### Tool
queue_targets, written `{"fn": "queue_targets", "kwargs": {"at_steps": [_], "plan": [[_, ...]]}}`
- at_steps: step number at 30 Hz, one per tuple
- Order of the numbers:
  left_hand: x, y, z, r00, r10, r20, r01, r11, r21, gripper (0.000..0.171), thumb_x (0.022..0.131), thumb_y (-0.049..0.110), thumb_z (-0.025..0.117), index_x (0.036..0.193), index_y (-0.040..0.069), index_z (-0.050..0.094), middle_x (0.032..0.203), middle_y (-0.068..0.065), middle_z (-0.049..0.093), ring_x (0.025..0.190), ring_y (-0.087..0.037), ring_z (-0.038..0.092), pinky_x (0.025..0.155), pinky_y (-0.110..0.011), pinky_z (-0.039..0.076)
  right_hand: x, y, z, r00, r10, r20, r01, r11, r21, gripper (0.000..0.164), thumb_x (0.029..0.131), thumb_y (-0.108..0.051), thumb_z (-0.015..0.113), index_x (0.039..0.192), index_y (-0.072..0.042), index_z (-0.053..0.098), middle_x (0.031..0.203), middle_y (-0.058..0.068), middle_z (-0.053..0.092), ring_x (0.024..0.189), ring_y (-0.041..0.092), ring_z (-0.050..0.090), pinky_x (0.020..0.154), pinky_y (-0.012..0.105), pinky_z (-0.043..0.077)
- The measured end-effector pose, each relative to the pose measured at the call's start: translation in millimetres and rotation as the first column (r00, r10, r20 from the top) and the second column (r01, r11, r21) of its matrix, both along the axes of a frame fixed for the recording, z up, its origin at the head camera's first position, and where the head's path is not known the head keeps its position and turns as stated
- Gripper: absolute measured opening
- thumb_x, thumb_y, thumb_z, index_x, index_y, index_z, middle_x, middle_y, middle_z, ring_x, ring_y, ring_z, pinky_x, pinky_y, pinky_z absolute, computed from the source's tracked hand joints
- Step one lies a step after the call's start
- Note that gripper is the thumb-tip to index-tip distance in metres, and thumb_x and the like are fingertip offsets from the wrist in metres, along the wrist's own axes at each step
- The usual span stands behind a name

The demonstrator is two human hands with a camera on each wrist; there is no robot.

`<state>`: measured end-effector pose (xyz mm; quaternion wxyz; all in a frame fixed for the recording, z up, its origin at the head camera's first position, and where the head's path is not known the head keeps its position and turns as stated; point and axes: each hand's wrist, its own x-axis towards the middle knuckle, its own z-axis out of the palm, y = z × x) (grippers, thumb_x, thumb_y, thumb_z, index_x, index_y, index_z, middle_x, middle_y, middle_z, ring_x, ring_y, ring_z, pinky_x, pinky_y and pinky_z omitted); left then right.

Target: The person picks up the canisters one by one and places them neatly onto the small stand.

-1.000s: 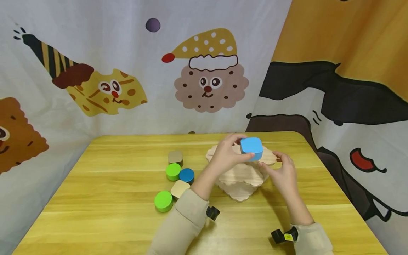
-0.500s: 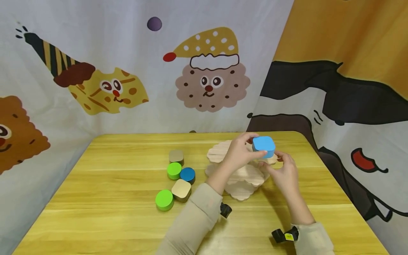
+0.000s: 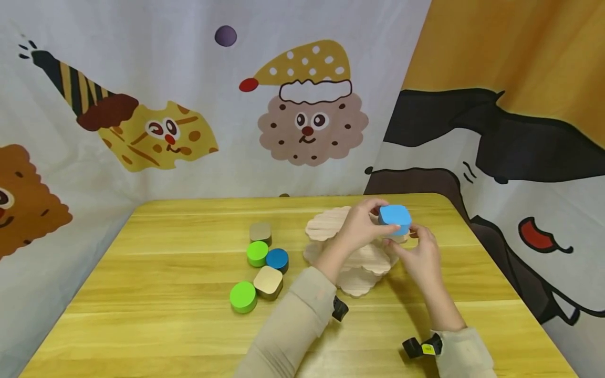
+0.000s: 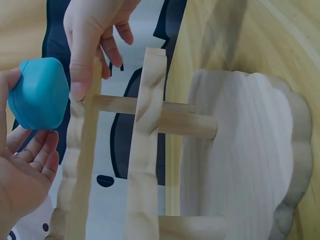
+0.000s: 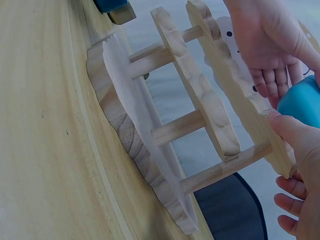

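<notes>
My left hand (image 3: 361,228) pinches a light blue rounded-corner block (image 3: 396,216) between thumb and fingers, over the right part of a pale wooden tiered stand (image 3: 366,257). Scalloped boards joined by round dowels make up the stand. In the left wrist view the block (image 4: 42,92) is beside the top board (image 4: 77,165); whether they touch I cannot tell. With thumb above and fingers below, my right hand (image 3: 422,260) grips the top board's right end. That grip also shows in the right wrist view, where the hand (image 5: 310,155) is partly cut off.
Left of the stand, several blocks lie grouped on the wooden table (image 3: 142,294): a brown one (image 3: 260,232), a green disc (image 3: 257,253), a dark blue disc (image 3: 277,259), a tan block (image 3: 268,281) and another green disc (image 3: 243,296). A printed curtain (image 3: 189,68) hangs behind.
Carrying the light blue block, my left hand has moved right across the stand's top, toward my right hand, slowing lately. The right hand keeps its grip on the board.
</notes>
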<state>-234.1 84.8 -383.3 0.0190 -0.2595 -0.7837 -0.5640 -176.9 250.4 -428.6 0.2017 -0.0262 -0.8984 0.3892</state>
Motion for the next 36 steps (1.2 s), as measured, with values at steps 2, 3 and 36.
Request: {"fn": "queue_targets", "kwargs": {"at_steps": [2,3,36], "plan": [[-0.3,1.4,-1.5,1.000,-0.002,0.013,0.002,1.000,-0.004,0.053,0.077,0.029,0.082,0.123,0.011,0.060,0.104,0.008,0.058,0.095,-0.017,0.055,0.069,-0.020,0.047,0.0,0.0,-0.4,1.000,-0.001,0.005,0.001,1.000,-0.002,0.071,0.079,-0.039,0.078,0.125,0.008,0.051,0.111,0.022,0.052,0.101,0.035,0.046,0.075,0.043,0.036],[-0.2,1.8,-2.0,1.000,-0.003,0.022,0.003,1.000,-0.004,0.054,0.077,0.029,0.082,0.123,0.012,0.060,0.104,0.008,0.057,0.096,-0.018,0.056,0.068,-0.020,0.047,0.2,-0.1,-0.3,1.000,0.001,0.009,-0.001,1.000,-0.005,0.071,0.079,-0.039,0.078,0.125,0.008,0.051,0.111,0.022,0.052,0.101,0.035,0.046,0.075,0.043,0.036],[-4.1,10.3,-4.5,1.000,-0.004,0.026,0.007,0.993,-0.114,0.066,0.073,0.037,0.083,0.129,0.014,0.057,0.109,0.008,0.057,0.099,-0.014,0.054,0.074,-0.020,0.045,0.3,1.3,-0.5,0.999,-0.010,0.039,0.010,1.000,0.000,0.074,0.078,-0.044,0.077,0.123,0.008,0.050,0.110,0.024,0.050,0.101,0.039,0.047,0.076,0.047,0.038]]}}
